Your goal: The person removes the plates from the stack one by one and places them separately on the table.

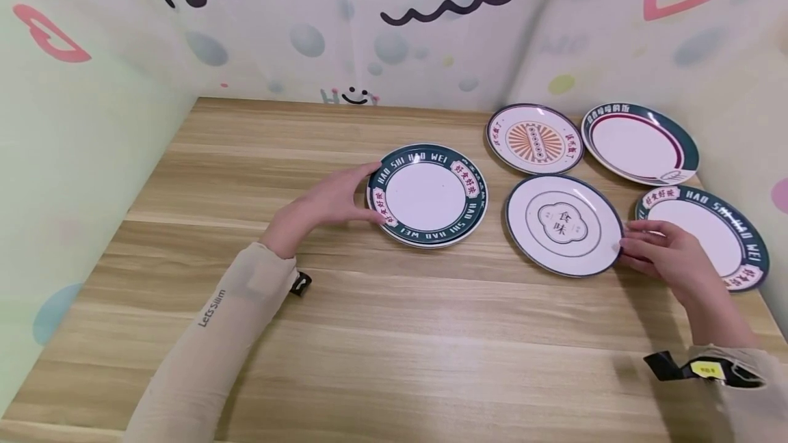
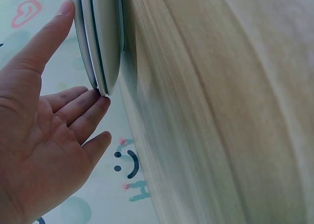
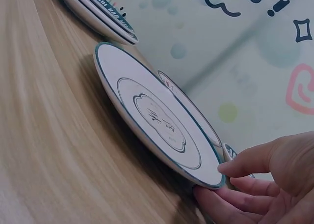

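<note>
Left hand (image 1: 326,202) against plate stack (image 1: 427,195); flower-motif plate (image 1: 563,224) in right hand (image 1: 674,258)

2 beige sleeves (image 1: 212,344), black straps (image 1: 665,366), yellow label (image 1: 706,370)

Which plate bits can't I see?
Head view: part of the rightmost plate, behind the right hand.
Head view: lower faces in the stack, covered from above.
Left wrist view: part of the stack, beyond the picture's top edge.
Head view: smallest print on the held plate, too small.
</note>
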Demonstrator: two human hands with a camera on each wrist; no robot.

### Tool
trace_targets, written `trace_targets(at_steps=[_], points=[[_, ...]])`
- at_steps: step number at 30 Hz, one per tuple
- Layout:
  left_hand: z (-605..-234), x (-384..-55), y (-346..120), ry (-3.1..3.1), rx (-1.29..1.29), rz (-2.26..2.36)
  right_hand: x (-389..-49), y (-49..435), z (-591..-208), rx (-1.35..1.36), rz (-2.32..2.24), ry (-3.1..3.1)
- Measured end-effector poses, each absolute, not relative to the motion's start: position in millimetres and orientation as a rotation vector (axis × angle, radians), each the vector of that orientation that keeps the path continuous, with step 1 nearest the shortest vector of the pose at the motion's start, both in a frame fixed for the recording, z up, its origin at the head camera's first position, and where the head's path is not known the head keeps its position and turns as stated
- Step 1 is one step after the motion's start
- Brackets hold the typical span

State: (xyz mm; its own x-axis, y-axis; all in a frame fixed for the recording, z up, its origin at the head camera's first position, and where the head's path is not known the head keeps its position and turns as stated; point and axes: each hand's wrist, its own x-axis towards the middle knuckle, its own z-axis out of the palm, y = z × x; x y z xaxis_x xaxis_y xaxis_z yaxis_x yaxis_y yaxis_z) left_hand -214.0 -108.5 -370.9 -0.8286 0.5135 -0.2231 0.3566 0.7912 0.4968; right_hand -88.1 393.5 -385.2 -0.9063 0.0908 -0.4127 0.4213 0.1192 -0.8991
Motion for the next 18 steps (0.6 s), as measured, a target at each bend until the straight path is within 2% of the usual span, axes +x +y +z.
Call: trace_targets(at_steps=[6, 18], points=[[-371.1, -214.0, -108.8, 2.634, 0.664, 0.629, -88.1, 390.4, -381.5, 0.42, -1.843, 2.215], [-369.4, -212.9, -108.2, 2.635, 0.659, 0.625, -100.3, 384.2, -366.6, 0.479, -1.613, 2.399]])
